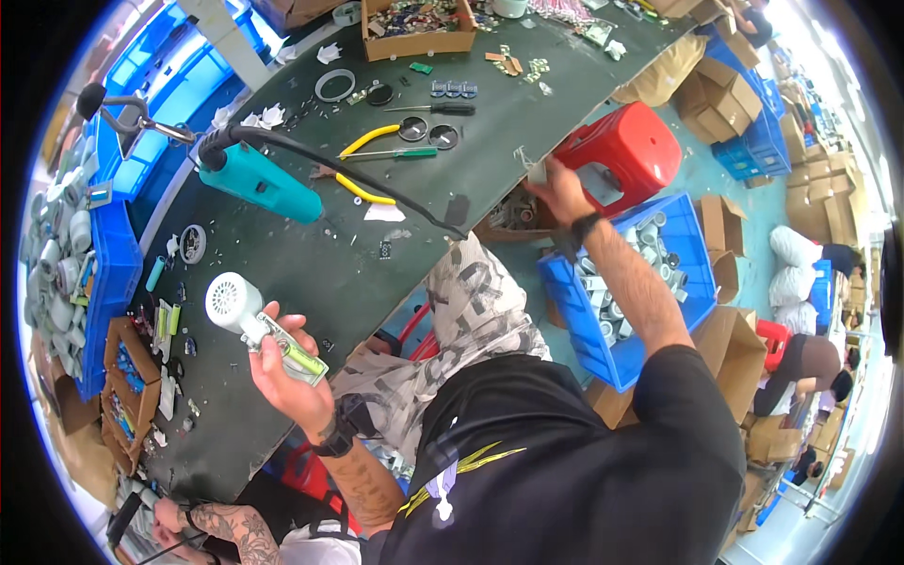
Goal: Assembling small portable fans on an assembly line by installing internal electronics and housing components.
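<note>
In my left hand (294,391) is a small white handheld fan (234,301) with a round slotted head. Its handle is uncovered on one side and shows a yellow-green battery cell (303,360). My fingers wrap around that handle, over the table. Out to the right, my right hand (565,195) is at the table edge, above a cardboard box of parts (516,212). Its fingers close on a small pale piece (537,172), whose kind I cannot make out. A teal electric screwdriver (268,188) with a black cord hangs over the table beyond the fan.
Yellow-handled pliers (367,141) and screwdrivers (400,153) lie on the green table (377,273). Blue crates of grey-white parts stand left (108,292) and right (574,311). A red stool (636,155) stands beyond my right hand. Another person's tattooed arm (231,527) is at lower left.
</note>
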Available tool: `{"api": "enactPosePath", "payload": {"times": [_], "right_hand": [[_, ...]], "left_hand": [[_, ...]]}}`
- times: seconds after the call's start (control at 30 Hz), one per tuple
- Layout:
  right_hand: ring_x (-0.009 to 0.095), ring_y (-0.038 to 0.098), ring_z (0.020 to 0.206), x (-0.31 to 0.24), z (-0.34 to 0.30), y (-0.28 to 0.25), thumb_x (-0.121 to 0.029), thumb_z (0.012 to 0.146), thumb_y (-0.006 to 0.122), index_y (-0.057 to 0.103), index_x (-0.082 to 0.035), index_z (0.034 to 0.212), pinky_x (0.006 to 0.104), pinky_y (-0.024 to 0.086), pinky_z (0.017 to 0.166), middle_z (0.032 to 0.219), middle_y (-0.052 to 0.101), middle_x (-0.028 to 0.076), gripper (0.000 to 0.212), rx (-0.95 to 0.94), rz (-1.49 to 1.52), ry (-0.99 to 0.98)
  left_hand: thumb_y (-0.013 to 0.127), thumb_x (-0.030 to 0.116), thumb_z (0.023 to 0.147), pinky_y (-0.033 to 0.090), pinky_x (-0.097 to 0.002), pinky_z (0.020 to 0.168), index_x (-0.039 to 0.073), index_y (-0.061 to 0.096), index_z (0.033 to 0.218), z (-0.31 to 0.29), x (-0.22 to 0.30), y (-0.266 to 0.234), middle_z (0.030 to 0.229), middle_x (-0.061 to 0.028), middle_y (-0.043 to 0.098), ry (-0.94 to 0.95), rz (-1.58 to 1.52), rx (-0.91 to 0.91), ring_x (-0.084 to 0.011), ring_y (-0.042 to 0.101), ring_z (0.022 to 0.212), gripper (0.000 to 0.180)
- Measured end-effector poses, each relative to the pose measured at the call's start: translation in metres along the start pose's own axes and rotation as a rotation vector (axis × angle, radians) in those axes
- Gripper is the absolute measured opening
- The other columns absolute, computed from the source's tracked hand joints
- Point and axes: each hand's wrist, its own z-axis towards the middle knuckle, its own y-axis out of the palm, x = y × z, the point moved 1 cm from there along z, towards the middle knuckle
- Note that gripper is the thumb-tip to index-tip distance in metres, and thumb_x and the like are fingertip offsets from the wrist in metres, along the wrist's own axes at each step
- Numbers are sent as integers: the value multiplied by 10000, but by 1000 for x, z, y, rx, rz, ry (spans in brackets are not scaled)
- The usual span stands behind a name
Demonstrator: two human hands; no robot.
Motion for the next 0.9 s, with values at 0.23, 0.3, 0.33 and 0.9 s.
{"api": "enactPosePath", "payload": {"times": [0.23,0.3,0.33,0.9], "right_hand": [[311,733,807,-110,-33,105,-176,951,671,753,4,1030,437,577,768,882,751,168,213,-479,-162,34],[267,706,725,-175,-66,123,-115,940,644,749,19,966,404,556,690,807,710,176,172,-555,-361,12],[413,715,864,-209,-80,135,-191,944,668,745,-18,1015,481,569,775,949,740,206,202,-631,-468,-69],[302,687,816,-392,-62,287,-17,826,822,667,-74,1102,381,575,692,1055,654,126,321,-304,-1,-761]], "left_hand": [[327,381,1099,513,-311,577,-121,555,1394,-7,-9,-15,1049,-236,738,-18,-142,-85,-197,640,664,626],[294,366,1108,521,-318,592,-118,563,1392,-3,-7,-3,1051,-236,739,-37,-184,-107,-203,644,666,623],[286,364,1110,523,-319,596,-115,564,1395,-2,-6,-1,1053,-235,740,-52,-203,-129,-204,646,668,623],[386,193,1045,494,-379,872,-79,651,1251,-8,8,9,1065,-180,700,154,545,-58,-245,653,974,433]]}}
